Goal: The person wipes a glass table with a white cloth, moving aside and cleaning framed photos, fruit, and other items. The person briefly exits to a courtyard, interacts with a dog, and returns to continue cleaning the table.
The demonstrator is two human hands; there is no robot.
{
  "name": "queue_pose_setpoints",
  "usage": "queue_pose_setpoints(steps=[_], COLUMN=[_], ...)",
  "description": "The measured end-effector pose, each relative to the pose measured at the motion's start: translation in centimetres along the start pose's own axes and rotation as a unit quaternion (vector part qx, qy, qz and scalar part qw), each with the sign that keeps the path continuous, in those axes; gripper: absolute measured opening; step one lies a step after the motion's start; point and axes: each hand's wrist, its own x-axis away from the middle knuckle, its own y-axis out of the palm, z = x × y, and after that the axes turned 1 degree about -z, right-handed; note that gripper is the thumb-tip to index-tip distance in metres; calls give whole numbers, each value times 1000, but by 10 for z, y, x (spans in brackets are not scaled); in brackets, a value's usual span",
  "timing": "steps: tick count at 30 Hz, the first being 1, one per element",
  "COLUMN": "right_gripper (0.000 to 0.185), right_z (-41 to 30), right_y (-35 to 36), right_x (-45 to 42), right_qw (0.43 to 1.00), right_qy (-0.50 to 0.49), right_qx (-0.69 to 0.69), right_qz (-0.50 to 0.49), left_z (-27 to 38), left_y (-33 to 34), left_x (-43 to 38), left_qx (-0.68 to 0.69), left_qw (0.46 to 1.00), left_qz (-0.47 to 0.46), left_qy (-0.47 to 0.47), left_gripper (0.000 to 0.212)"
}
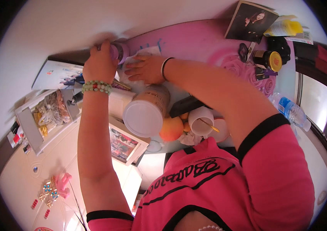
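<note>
My left hand (100, 65), with green beaded bracelets at the wrist, is closed around a purple translucent container (120, 52) near the wall. The hand hides much of it, so its exact kind is unclear. To its right, my right hand (146, 69) lies flat with fingers apart on a crumpled white tissue (152, 51), against the pink, rose-printed tabletop (192, 36). Just below that hand stands a brown canister (154, 96) with a pale lid (143, 119).
Near my body are an orange-red fruit (171, 129), a white mug (200, 122) with a golden spoon (209, 125), and a dark box (185, 106). A lidded jar (267, 60) and a plastic water bottle (292, 111) stand right. Framed pictures (127, 143) and an open drawer (46, 119) are left.
</note>
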Motion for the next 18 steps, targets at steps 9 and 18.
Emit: queue_pose_setpoints(steps=[9,18], right_gripper=[49,47], right_z=[11,-2], right_y=[5,-1], right_x=[86,31], right_qw=[997,998], right_qy=[-74,-41], right_qx=[10,-20], right_qz=[-3,-41], left_z=[7,14], left_y=[-69,-76], left_x=[98,196], left_qx=[162,314], left_qw=[979,934], left_qz=[112,68], left_qy=[-43,-159], left_gripper=[38,35])
